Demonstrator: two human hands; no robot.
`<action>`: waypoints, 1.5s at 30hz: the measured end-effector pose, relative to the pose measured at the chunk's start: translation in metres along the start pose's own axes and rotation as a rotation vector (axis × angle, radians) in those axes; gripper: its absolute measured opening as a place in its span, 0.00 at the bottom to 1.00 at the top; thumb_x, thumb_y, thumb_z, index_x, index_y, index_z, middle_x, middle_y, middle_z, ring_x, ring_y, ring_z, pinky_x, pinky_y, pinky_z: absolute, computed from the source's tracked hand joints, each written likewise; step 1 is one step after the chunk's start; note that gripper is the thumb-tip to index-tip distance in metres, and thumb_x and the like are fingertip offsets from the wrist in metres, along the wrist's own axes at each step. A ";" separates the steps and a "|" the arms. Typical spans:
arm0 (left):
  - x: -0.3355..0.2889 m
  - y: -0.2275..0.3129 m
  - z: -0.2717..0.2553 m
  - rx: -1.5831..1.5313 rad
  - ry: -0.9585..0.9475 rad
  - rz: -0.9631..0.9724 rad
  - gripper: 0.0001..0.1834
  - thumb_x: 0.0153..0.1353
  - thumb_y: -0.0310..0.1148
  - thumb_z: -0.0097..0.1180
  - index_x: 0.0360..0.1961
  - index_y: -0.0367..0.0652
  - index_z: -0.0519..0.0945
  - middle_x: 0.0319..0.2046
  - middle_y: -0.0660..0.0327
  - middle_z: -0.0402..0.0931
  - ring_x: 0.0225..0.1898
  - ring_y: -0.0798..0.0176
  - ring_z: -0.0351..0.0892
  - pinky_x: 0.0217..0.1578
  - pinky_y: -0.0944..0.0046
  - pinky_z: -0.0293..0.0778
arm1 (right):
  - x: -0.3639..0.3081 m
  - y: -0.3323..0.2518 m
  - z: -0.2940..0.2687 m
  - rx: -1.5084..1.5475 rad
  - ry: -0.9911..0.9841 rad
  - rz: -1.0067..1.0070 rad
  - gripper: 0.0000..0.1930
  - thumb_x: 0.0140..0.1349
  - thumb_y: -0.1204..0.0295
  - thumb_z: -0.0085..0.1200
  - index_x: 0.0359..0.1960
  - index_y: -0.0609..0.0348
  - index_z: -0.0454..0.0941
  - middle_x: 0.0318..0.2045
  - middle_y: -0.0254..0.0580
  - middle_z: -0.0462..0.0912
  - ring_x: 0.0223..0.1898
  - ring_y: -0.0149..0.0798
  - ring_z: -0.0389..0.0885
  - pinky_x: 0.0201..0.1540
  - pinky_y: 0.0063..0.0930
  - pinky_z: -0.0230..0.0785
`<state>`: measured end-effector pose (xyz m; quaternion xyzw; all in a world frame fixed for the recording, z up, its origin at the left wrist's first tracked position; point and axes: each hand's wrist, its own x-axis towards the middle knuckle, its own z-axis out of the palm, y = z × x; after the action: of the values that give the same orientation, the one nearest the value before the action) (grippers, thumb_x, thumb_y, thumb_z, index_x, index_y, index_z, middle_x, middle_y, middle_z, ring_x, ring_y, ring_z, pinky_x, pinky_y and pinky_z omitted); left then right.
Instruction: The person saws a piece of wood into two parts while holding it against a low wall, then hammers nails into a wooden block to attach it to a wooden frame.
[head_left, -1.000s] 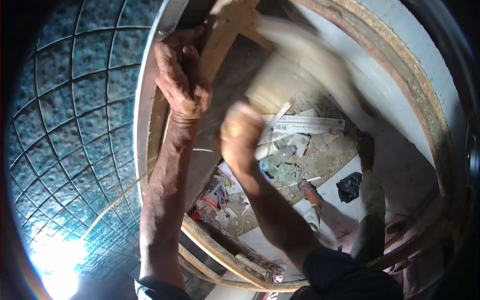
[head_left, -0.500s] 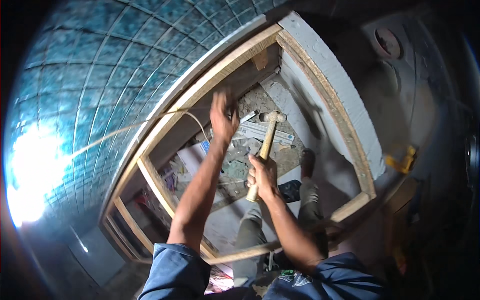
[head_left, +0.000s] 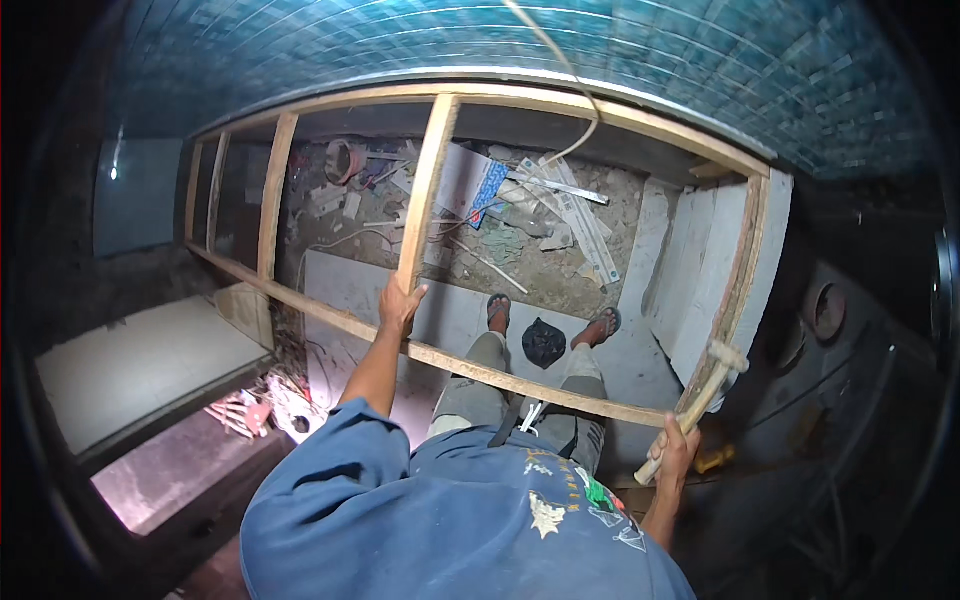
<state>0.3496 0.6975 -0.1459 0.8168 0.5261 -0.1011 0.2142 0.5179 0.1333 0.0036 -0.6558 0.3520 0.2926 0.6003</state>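
Change of state: both hands now stand apart at the wooden frame (head_left: 540,386). Half a second ago they are close together over its opening, the left blurred and clear of the timber.

Left hand (head_left: 402,300): at 9 o'clock from the view centre. Thumb and fingers wrap the lower end of a crossbar (head_left: 432,190), just above the joint with the frame's 6 o'clock side. The undersides of the fingers are hidden.

Right hand (head_left: 677,450): at 4 o'clock. Fingers are wrapped around the handle of a hammer (head_left: 703,392), whose head points to 1 o'clock from the grip. The hammer now overlaps the frame's 4 o'clock corner; contact with the timber cannot be confirmed.

Orientation: the view has turned, placing the tiled wall (head_left: 450,45) at 12 o'clock along the frame's far side. A black bag (head_left: 543,343) lies between the feet, inside the frame's outline.

Assessment: the hammer image is sharp, unlike the blurred swing one second ago, which suggests a break in striking. The left grip appears to provide support or steadying at the crossbar.
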 end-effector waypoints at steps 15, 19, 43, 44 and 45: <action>0.024 -0.035 -0.008 -0.266 -0.190 -0.064 0.34 0.55 0.53 0.68 0.56 0.41 0.76 0.43 0.40 0.84 0.48 0.36 0.84 0.50 0.40 0.78 | -0.153 0.235 -0.021 -0.662 0.425 -0.170 0.19 0.63 0.62 0.65 0.38 0.69 0.76 0.28 0.42 0.78 0.27 0.39 0.76 0.23 0.38 0.70; 0.022 -0.047 -0.023 -0.333 -0.245 -0.013 0.35 0.58 0.52 0.65 0.59 0.40 0.72 0.45 0.39 0.82 0.49 0.35 0.83 0.50 0.39 0.78 | -0.132 0.311 -0.092 -0.831 0.334 -0.135 0.21 0.62 0.60 0.66 0.40 0.71 0.78 0.32 0.45 0.80 0.31 0.41 0.77 0.27 0.40 0.72; 0.005 -0.158 -0.024 0.363 -0.514 0.560 0.48 0.62 0.74 0.41 0.44 0.34 0.88 0.45 0.32 0.82 0.54 0.34 0.81 0.57 0.42 0.73 | -0.311 0.464 0.058 -0.257 0.461 0.192 0.12 0.62 0.66 0.64 0.32 0.62 0.76 0.16 0.36 0.73 0.12 0.33 0.72 0.14 0.33 0.66; -0.001 -0.147 -0.019 0.346 -0.605 0.578 0.49 0.61 0.75 0.40 0.46 0.33 0.87 0.47 0.33 0.82 0.56 0.34 0.80 0.58 0.44 0.73 | -0.323 0.503 0.046 -0.252 0.470 0.238 0.13 0.61 0.65 0.65 0.31 0.62 0.76 0.17 0.37 0.74 0.13 0.34 0.73 0.15 0.34 0.67; 0.004 -0.148 -0.014 0.375 -0.639 0.568 0.49 0.61 0.75 0.39 0.46 0.34 0.87 0.47 0.33 0.82 0.56 0.35 0.80 0.58 0.44 0.73 | -0.335 0.538 0.045 -0.245 0.451 0.281 0.14 0.61 0.65 0.65 0.31 0.63 0.77 0.17 0.38 0.75 0.13 0.36 0.74 0.15 0.36 0.68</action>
<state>0.2172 0.7595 -0.1707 0.8811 0.1618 -0.3781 0.2334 -0.1130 0.1982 -0.0438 -0.7168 0.5258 0.2601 0.3768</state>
